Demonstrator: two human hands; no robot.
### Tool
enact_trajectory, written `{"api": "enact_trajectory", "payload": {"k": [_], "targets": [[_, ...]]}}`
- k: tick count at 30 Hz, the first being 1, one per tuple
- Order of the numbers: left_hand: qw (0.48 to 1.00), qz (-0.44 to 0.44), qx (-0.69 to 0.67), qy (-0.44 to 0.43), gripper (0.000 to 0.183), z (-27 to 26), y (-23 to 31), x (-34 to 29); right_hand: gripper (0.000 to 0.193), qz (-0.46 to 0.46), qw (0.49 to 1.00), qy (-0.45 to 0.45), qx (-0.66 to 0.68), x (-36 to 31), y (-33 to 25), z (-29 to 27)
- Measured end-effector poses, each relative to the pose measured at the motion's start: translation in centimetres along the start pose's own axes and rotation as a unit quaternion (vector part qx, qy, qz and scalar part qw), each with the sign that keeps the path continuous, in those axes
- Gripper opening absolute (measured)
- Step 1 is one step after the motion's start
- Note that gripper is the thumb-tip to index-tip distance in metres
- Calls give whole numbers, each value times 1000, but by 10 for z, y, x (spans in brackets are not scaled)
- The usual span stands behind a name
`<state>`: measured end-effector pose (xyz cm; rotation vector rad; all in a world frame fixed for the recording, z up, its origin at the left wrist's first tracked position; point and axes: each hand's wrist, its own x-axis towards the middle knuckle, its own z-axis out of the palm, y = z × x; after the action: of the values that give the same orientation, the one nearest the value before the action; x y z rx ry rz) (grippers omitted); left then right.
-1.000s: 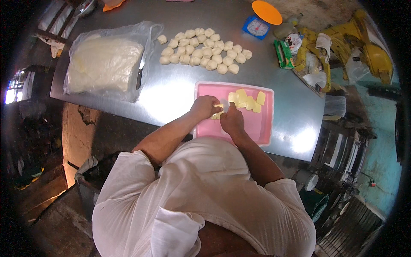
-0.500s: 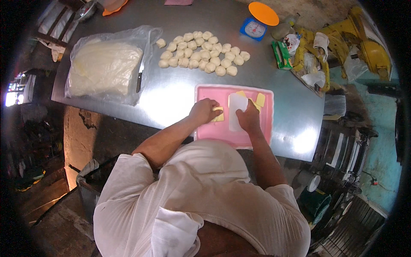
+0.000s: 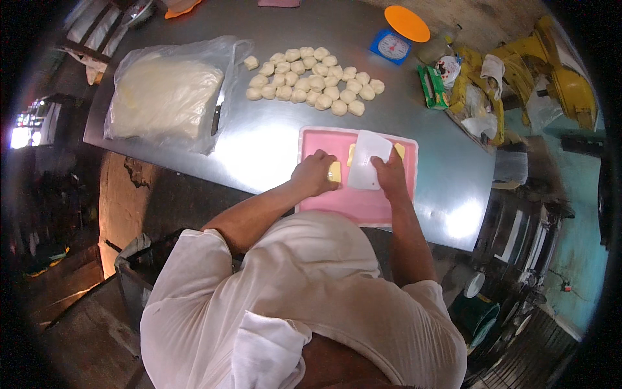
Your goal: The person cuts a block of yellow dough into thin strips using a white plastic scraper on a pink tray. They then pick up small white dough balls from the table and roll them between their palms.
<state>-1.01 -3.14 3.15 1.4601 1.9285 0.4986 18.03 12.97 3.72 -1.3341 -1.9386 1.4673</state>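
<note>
Over the pink tray (image 3: 330, 202) with a pale rim, my left hand (image 3: 313, 174) has its thumb and fingers closed around a small pale-yellow block (image 3: 334, 171), butter- or cheese-like. Gripped in my right hand (image 3: 391, 174) is a flat white plastic scraper (image 3: 364, 165), held tilted over the tray's right half. Beside the scraper's left edge shows a yellow piece (image 3: 351, 154). Another yellow piece (image 3: 400, 151) lies just beyond my right hand. The scraper and my right hand partly cover these pieces.
On the metal table (image 3: 259, 152), beyond the tray, stand several dough balls (image 3: 316, 83). A large dough slab (image 3: 165, 97) in clear plastic lies at the left. Far right are a blue scale (image 3: 392, 47) with an orange pan (image 3: 407, 23), a green box (image 3: 433, 87) and yellow machinery (image 3: 564, 72).
The scraper has lifted and tilted in my right hand, shifting slightly right. My left hand's fingers have closed further around the yellow block. The whole view has shifted slightly.
</note>
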Motion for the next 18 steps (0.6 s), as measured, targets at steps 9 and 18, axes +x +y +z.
{"api": "enact_trajectory", "payload": {"k": [9, 18], "targets": [[1000, -6, -2, -3, 81, 1, -3, -2, 50, -79, 927, 263, -255, 57, -18, -108], [996, -20, -51, 70, 78, -37, 27, -40, 36, -275, 898, -342, -14, -8, -283, 230]]}}
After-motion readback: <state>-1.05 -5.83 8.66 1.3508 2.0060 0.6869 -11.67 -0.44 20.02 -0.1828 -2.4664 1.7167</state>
